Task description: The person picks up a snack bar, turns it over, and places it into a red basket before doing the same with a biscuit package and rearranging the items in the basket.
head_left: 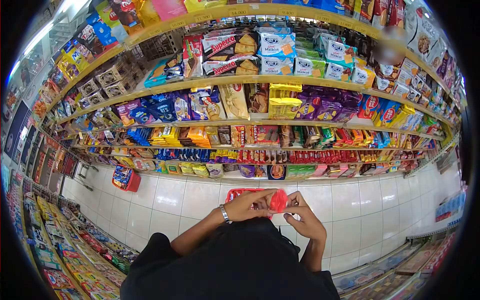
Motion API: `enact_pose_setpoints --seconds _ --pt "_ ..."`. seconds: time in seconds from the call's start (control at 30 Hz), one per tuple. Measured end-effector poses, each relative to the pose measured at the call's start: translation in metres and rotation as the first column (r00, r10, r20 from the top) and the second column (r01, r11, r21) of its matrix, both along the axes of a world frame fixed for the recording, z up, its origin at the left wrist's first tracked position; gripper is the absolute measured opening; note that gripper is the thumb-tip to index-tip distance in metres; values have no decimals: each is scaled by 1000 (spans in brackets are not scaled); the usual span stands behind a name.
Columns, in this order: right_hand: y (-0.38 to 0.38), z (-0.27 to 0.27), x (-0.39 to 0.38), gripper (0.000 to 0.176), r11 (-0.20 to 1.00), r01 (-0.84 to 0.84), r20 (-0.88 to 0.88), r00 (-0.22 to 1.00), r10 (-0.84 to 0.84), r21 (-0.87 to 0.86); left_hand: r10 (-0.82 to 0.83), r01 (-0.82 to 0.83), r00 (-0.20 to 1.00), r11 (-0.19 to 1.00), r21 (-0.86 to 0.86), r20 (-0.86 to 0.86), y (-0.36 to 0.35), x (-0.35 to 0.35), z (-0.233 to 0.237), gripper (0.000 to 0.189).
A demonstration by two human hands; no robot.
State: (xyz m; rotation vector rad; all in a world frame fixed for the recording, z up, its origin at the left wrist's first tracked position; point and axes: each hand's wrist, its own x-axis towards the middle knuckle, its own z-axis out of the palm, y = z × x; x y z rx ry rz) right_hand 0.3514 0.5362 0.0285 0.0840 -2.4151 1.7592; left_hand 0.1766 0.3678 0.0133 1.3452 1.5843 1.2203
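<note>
A small red packet (278, 200), a little blurred, is held in front of my chest between both hands. My left hand (245, 205), below a silver wristwatch (225, 214), has its fingers closed on the packet's left side. On the other side, my right hand (304, 219) pinches the packet with bent fingers. Beneath my hands, a red basket (233, 193) stands on the floor, partly hidden by my left hand and arm.
Shelves (250, 121) of packaged biscuits and snacks curve across the front. A second red basket (131, 182) with packets stands on the tiled floor (167, 195) at the left. More stocked shelving (65, 240) runs along the lower left.
</note>
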Motion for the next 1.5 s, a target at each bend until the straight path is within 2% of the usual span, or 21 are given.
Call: enact_pose_setpoints --seconds 0.03,0.1,0.17,0.2,0.23,0.3,0.33,0.4,0.6,0.63,0.7,0.77,0.8,0.83,0.9,0.97,1.1,1.2,1.27,1.37,1.5 --pt "-2 7 0 43 992 59 -12 998 -58 115 2 -2 1000 1000 3 -2 1 -1 -2 65" --pt "-2 10 0 52 989 79 37 996 -84 126 -35 29 999 987 -160 -32 4 -2 -1 44" --pt "-3 16 -9 54 964 201 -120 976 -181 175 -49 40 998 980 -193 -43 5 -2 -1 36" --pt "2 14 -12 58 980 152 -89 986 -141 126 -61 48 997 973 -227 -51 5 -1 -2 30" --pt "5 8 -16 58 981 152 -91 986 -141 125 -61 47 997 973 -228 -53 5 0 -10 30" --pt "10 -5 -23 63 992 128 -92 987 -130 -21 35 -33 983 999 -14 182 7 5 -33 41" --pt "12 -9 -25 62 990 138 -42 990 -138 8 33 -31 983 999 -14 179 8 8 -32 41" --pt "8 -16 -31 61 984 177 -61 983 -176 28 188 -152 900 981 -121 393 8 11 -29 46" --pt "1 -30 -38 59 968 248 -111 964 -242 39 281 -238 834 959 -151 475 9 14 -44 50" --pt "1 -33 -38 56 956 284 -157 950 -271 67 282 -238 833 959 -153 475 6 11 -43 50" --pt "1 -44 -37 54 942 321 -198 934 -299 93 146 -10 781 975 -222 607 1 3 -38 48" --pt "3 -61 -31 44 954 271 -8 962 -274 -131 103 2 805 984 -176 585 5 7 -30 46" --pt "6 -64 -24 46 972 215 169 966 -197 -95 72 -2 838 992 -129 541 7 7 -26 43" --pt "4 -70 -22 46 972 214 178 965 -195 -98 44 -4 868 997 -82 495 9 9 -23 40" --pt "-2 -93 -21 56 864 232 166 970 -175 -447 190 -179 885 982 -66 425 13 14 -18 21" --pt "-8 -87 -19 66 819 245 167 969 -184 -519 191 -195 888 980 -34 419 14 9 -28 18" --pt "-5 -105 -10 64 844 261 225 959 -172 -468 145 -111 924 987 -112 355 10 4 -49 29" --pt "-6 -118 -12 65 811 199 246 967 -70 -550 202 -135 920 967 -215 335 9 10 -64 56" --pt "-3 -118 -10 68 751 124 331 934 132 -648 245 -162 876 961 -224 415 10 12 -75 56" --pt "-11 -127 -13 68 867 36 285 951 124 -498 323 -204 798 939 -277 508 13 12 -80 53" --pt "-18 -122 -16 66 848 112 356 929 95 -519 511 -337 692 853 -398 510 7 6 -93 41"
